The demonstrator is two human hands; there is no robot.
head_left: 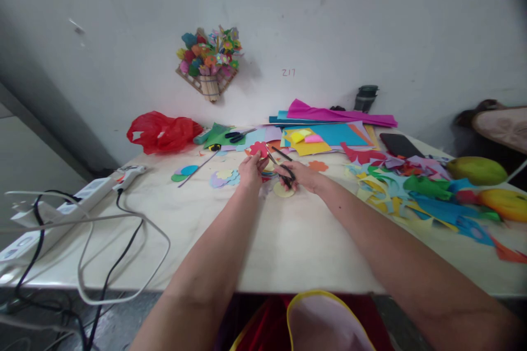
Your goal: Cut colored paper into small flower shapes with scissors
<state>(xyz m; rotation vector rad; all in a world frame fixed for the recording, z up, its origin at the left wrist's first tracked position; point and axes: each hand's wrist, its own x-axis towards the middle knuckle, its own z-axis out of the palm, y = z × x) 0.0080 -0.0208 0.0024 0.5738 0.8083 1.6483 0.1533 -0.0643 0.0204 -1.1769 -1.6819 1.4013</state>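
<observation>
My left hand point(252, 170) pinches a red paper flower point(258, 149) over the middle of the table. Close beside it, my right hand point(302, 174) grips black-handled scissors point(287, 173), their blades pointing up and left toward the flower. Whether the blades touch the paper is too blurred to tell. Beneath the hands lies a pale yellow paper circle point(284, 191). To the left is a small group of pastel scalloped paper shapes point(224, 177), and an orange paper flower point(318, 166) lies to the right.
Paper scraps point(411, 186) are heaped at right, beside a phone point(400, 145) and mangoes point(477, 170). Coloured sheets point(337, 134) lie at the back. A red plastic bag point(162, 131) is back left; a power strip point(57, 219) with loose cables lies along the left.
</observation>
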